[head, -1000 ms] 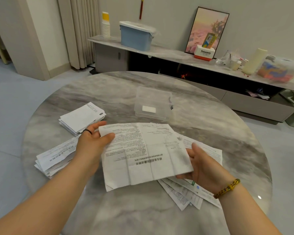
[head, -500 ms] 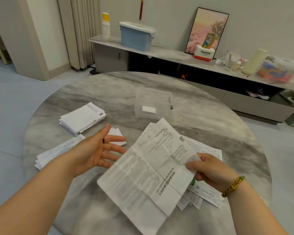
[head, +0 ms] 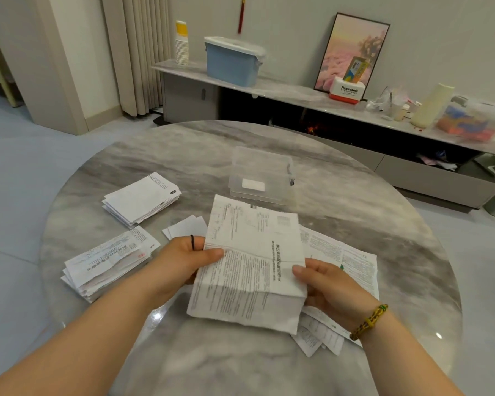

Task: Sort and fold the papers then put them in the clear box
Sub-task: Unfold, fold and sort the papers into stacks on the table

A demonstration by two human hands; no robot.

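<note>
Both hands hold 1 printed sheet (head: 250, 264) above the round marble table (head: 355, 224); the left hand (head: 183, 260) pinches its left edge, thumb on top, fingers curled beneath; the right hand (head: 330, 284) pinches the right edge the same way. Loose papers (head: 343, 254) lie under and right of the sheet; 2 folded stacks sit left, 1 far (head: 142, 200), 1 near (head: 109, 262); small white slips (head: 186, 228) lie between them; the clear box (head: 262, 174) stands beyond, closed, a white piece inside.
</note>
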